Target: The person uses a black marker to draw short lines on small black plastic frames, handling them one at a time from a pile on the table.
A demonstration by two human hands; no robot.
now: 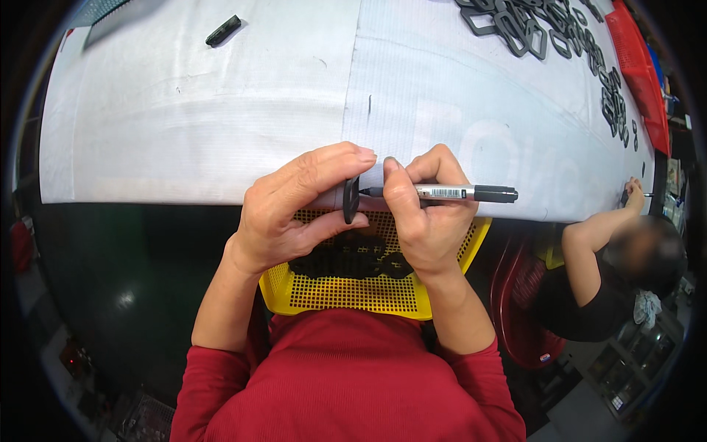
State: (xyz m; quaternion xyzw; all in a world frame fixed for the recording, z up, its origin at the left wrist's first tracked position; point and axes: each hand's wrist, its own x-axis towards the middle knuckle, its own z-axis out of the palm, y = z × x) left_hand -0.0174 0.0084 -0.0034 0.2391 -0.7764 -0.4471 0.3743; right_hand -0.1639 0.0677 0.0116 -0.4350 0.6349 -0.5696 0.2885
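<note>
Your left hand [287,202] holds the part [351,200], a thin black piece, on edge at the near edge of the worktop [221,132]; its grip pinches the part between thumb and fingers. Your right hand [429,214] has its grip pressed around the marker [448,192], which points left, roughly level. The tip appears to touch the part, though the angle prevents confirmation. The yellow basket [331,297], below the near edge, contains dark pieces [353,264]. A black block [223,31] lies near the far edge, left of centre. Black frames [589,50] are heaped toward the far right corner, beside the red crate [642,81].
</note>
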